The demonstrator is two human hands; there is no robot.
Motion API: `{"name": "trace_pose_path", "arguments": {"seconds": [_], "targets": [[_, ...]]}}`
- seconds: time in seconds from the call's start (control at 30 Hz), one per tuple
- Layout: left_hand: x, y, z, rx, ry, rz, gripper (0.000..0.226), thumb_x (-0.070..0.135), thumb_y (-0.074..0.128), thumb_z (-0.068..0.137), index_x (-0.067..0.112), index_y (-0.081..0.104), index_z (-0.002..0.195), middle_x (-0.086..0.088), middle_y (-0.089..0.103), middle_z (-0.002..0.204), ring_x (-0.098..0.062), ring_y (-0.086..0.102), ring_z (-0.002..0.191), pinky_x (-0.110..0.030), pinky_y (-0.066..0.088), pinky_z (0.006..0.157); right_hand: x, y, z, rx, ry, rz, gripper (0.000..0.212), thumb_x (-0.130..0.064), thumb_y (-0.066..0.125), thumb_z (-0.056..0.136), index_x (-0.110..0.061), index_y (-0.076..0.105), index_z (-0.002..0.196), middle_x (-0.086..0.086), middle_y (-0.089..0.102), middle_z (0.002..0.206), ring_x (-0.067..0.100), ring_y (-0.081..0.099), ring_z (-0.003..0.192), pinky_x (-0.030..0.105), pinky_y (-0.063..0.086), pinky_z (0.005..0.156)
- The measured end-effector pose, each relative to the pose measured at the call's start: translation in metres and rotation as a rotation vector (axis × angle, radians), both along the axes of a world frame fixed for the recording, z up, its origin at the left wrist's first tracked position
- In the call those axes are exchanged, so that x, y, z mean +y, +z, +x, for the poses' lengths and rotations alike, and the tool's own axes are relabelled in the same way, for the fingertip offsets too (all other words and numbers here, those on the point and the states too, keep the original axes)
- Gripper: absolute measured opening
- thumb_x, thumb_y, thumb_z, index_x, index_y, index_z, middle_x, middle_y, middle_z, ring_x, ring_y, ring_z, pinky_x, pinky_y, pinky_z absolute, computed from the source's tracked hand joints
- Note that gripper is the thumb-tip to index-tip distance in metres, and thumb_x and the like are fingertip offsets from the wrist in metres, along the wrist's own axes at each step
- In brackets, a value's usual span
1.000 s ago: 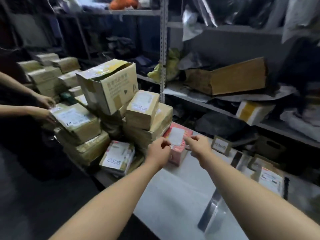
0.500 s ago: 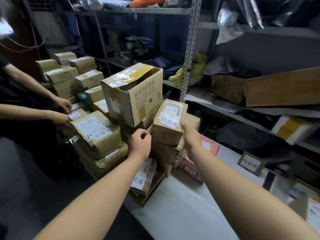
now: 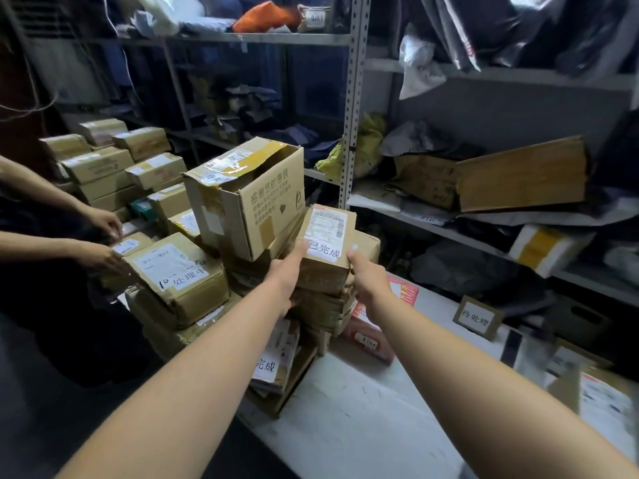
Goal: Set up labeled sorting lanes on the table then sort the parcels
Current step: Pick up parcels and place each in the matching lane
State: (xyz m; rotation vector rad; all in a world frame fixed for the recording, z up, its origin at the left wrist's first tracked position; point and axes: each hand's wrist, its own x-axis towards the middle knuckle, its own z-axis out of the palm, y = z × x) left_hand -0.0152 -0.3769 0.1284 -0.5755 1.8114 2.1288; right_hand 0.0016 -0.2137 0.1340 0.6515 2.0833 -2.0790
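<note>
Parcel (image 3: 325, 257): small brown box with a shipping label and a white strip reading 已完成. It tops a stack of brown boxes (image 3: 325, 305) at the far left end of the table (image 3: 363, 416). Clock positions below are read from this parcel.
Left hand (image 3: 288, 276): grips the parcel's 9 o'clock side, thumb on the top face; the fingers are hidden under the box.
Right hand (image 3: 368, 276): grips the 3 o'clock side, thumb at the top edge; the fingers are hidden behind the box.
Hidden: both hands cover much of the stack, so the box count cannot be told.
Flat parcel (image 3: 276, 361): at 7 o'clock; its strip shows 完成, the rest covered by the left forearm.
Pink parcel (image 3: 378, 335): at 5 o'clock on the table, partly behind the right wrist.
Edge parcel (image 3: 603, 406): at 4 o'clock, blurred and cut off by the frame; its print is illegible.
Open carton (image 3: 249, 198): at 10 o'clock, just beside the parcel.
Labelled box (image 3: 176, 271): at 9 o'clock, strip reading 处理中.
Sign card (image 3: 477, 318): at 4 o'clock, upright, reading 待处理.
Second person's hands (image 3: 102, 252): at 9 o'clock, on small boxes; the body is cut off.
Shelving (image 3: 352, 98): at 12 o'clock, dim, holding bags and cartons.
</note>
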Motion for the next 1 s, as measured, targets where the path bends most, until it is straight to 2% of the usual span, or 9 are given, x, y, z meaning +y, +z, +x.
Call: {"name": "trace_pose_path", "arguments": {"seconds": [0.13, 0.23, 0.37, 0.47, 0.53, 0.67, 0.73, 0.9, 1.0], "targets": [[0.008, 0.010, 0.006, -0.033, -0.021, -0.002, 0.078, 0.061, 0.082, 0.054, 0.021, 0.066, 0.119, -0.006, 0.078, 0.095, -0.028, 0.074, 0.092, -0.044, 0.058, 0.089, 0.010, -0.003, 0.006, 0.011, 0.020, 0.031, 0.063, -0.051, 0.057, 0.097, -0.004, 0.059, 0.138, 0.009, 0.067, 0.127, 0.022, 0.062, 0.101, 0.032, 0.047, 0.076], [0.011, 0.006, 0.016, 0.009, -0.001, -0.025, 0.061, 0.055, 0.081, 0.063, 0.022, 0.070, 0.112, -0.005, 0.079, 0.093, -0.026, 0.075, 0.090, -0.042, 0.058, 0.089, 0.024, -0.002, 0.019, 0.033, 0.043, 0.055, 0.059, -0.050, 0.053, 0.099, -0.009, 0.059, 0.141, 0.007, 0.062, 0.139, 0.021, 0.057, 0.110, 0.031, 0.043, 0.077], [0.029, -0.004, 0.042, 0.230, 0.123, -0.130, 0.070, 0.061, 0.085, 0.054, 0.018, 0.072, 0.108, -0.002, 0.077, 0.098, -0.023, 0.074, 0.090, -0.044, 0.060, 0.087, 0.047, 0.011, 0.050, 0.089, -0.003, -0.037, 0.035, -0.041, 0.043, 0.107, -0.013, 0.063, 0.112, -0.008, 0.062, 0.093, 0.007, 0.052, 0.077, 0.026, 0.041, 0.064], [0.056, -0.007, 0.063, 0.322, 0.162, -0.102, 0.088, 0.070, 0.087, 0.042, 0.018, 0.065, 0.110, -0.007, 0.075, 0.105, -0.025, 0.073, 0.094, -0.047, 0.060, 0.085, 0.064, 0.013, 0.063, 0.134, -0.016, -0.053, 0.036, -0.048, 0.044, 0.104, -0.021, 0.066, 0.098, -0.004, 0.067, 0.094, 0.014, 0.058, 0.088, 0.034, 0.046, 0.082], [0.083, 0.002, 0.081, 0.351, 0.118, -0.067, 0.077, 0.065, 0.086, 0.050, 0.020, 0.062, 0.108, -0.007, 0.074, 0.106, -0.026, 0.072, 0.097, -0.048, 0.059, 0.087, 0.081, 0.014, 0.077, 0.182, -0.006, -0.078, 0.041, -0.056, 0.044, 0.100, -0.028, 0.073, 0.102, -0.003, 0.077, 0.102, 0.021, 0.067, 0.103, 0.040, 0.054, 0.091], [0.148, 0.012, 0.116, 0.369, -0.002, 0.020, 0.077, 0.060, 0.084, 0.061, 0.013, 0.060, 0.117, -0.009, 0.074, 0.107, -0.027, 0.072, 0.099, -0.049, 0.057, 0.090, 0.140, 0.010, 0.130, 0.205, -0.038, -0.218, 0.041, -0.052, 0.036, 0.107, -0.028, 0.069, 0.118, -0.004, 0.079, 0.105, 0.011, 0.075, 0.090, 0.027, 0.057, 0.069], [0.188, 0.007, 0.137, 0.362, -0.068, 0.083, 0.083, 0.059, 0.085, 0.056, 0.008, 0.063, 0.118, -0.012, 0.075, 0.107, -0.029, 0.073, 0.099, -0.050, 0.057, 0.091, 0.174, 0.005, 0.164, 0.191, -0.055, -0.203, 0.047, -0.058, 0.037, 0.104, -0.028, 0.066, 0.126, -0.002, 0.077, 0.114, 0.015, 0.073, 0.100, 0.029, 0.055, 0.072], [0.287, -0.003, 0.214, 0.271, -0.189, 0.216, 0.043, 0.033, 0.071, 0.087, 0.002, 0.065, 0.117, -0.016, 0.075, 0.108, -0.031, 0.073, 0.100, -0.044, 0.057, 0.093, 0.253, -0.004, 0.252, 0.177, -0.157, -0.148, 0.076, -0.070, 0.063, 0.079, -0.024, 0.054, 0.138, 0.000, 0.073, 0.120, 0.019, 0.071, 0.098, 0.033, 0.052, 0.070], [0.344, -0.013, 0.254, 0.232, -0.286, 0.290, 0.059, 0.037, 0.075, 0.079, -0.001, 0.063, 0.121, -0.019, 0.074, 0.110, -0.032, 0.072, 0.102, -0.046, 0.056, 0.095, 0.300, -0.015, 0.303, 0.216, -0.303, -0.159, 0.069, -0.055, 0.068, 0.086, -0.021, 0.047, 0.142, 0.003, 0.072, 0.120, 0.024, 0.073, 0.099, 0.035, 0.060, 0.068]]}}
